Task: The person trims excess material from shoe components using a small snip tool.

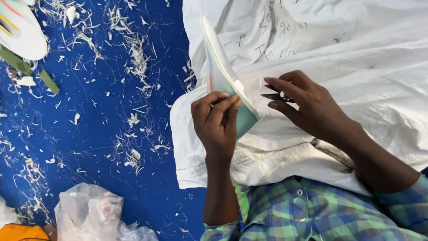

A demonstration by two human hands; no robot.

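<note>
Head view: my left hand (pixel 217 122) pinches the pale shoe sole (pixel 221 76) steady while my right hand (pixel 307 105) grips small snips (pixel 276 94), trimming close along the edge.

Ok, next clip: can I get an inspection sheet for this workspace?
Surface: blue floor cloth, with a white woven sack spread over the lap.
Job's things: thin green-white piece, held on edge above the sack; small dark snips beside it.
Clutter: white trimmings strewn over the cloth; clear plastic bag lower left; green strip and a white striped piece upper left.
Grippers: left hand pinches the piece's lower edge; right hand holds the snips, blades slightly apart, close to the piece.
Cables: nothing seen.
Surroundings: checked shirt at the bottom; orange item in the corner.
</note>
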